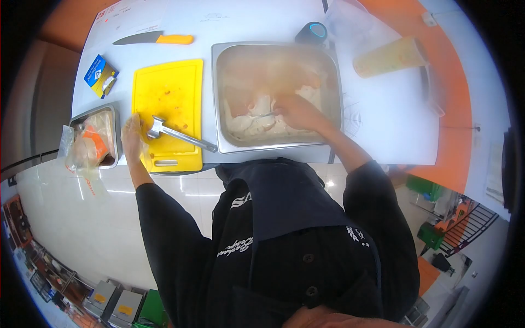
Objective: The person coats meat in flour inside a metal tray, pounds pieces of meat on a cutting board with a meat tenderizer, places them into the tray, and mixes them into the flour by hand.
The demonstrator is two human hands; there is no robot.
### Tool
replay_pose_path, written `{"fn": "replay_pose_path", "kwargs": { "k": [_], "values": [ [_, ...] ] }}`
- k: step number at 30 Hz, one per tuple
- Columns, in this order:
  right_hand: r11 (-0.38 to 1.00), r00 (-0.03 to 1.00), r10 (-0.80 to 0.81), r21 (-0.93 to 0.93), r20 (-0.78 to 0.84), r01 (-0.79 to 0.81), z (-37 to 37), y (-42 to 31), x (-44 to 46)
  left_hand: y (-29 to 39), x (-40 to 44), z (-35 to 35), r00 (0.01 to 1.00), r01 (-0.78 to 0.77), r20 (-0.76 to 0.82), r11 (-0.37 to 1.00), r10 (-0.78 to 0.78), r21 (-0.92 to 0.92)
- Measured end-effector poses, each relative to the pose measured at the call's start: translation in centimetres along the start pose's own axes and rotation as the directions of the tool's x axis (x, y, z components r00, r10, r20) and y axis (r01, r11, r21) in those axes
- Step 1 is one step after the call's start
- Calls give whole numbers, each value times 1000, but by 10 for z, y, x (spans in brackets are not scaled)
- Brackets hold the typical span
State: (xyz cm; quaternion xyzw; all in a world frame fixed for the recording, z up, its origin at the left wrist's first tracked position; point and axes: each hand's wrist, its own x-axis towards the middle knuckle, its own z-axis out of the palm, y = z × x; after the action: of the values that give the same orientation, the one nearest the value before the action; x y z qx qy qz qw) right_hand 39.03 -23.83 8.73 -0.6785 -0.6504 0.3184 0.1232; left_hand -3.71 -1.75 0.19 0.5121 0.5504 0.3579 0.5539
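Observation:
My right hand (298,112) is over the deep metal pan (219,131), its fingers closed on a thin metal utensil (263,115) whose end is in the pan's contents. Pale, white-coated pieces (262,104) lie there in a creamy liquid, partly hazed over. My left hand (132,136), in a clear plastic glove, rests at the left edge of the yellow cutting board (188,82), its fingers stretched out. On the board lies a metal meat mallet (178,134), its handle reaching toward the pan; small orange scraps are scattered above it.
At the left stands a small metal tray (116,131) with a plastic bag (90,147). Behind are a blue-yellow box (99,75) and a yellow-handled knife (153,39). A dark round device (311,34) stands behind the pan; a yellowish container (389,56) lies at right.

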Motion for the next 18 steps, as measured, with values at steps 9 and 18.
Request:
{"fn": "replay_pose_path", "kwargs": {
  "k": [9, 18],
  "values": [
    [934, 931, 171, -247, -324, -257, -35, 21, -27, 7, -2, 5, 1000, 18, 0, 1000, -18, -10],
    [889, 915, 231, -309, -331, -336, -39, 20, -38, 2, 0, -1, 1000, 29, 2, 999, -29, 17]
  ]
}}
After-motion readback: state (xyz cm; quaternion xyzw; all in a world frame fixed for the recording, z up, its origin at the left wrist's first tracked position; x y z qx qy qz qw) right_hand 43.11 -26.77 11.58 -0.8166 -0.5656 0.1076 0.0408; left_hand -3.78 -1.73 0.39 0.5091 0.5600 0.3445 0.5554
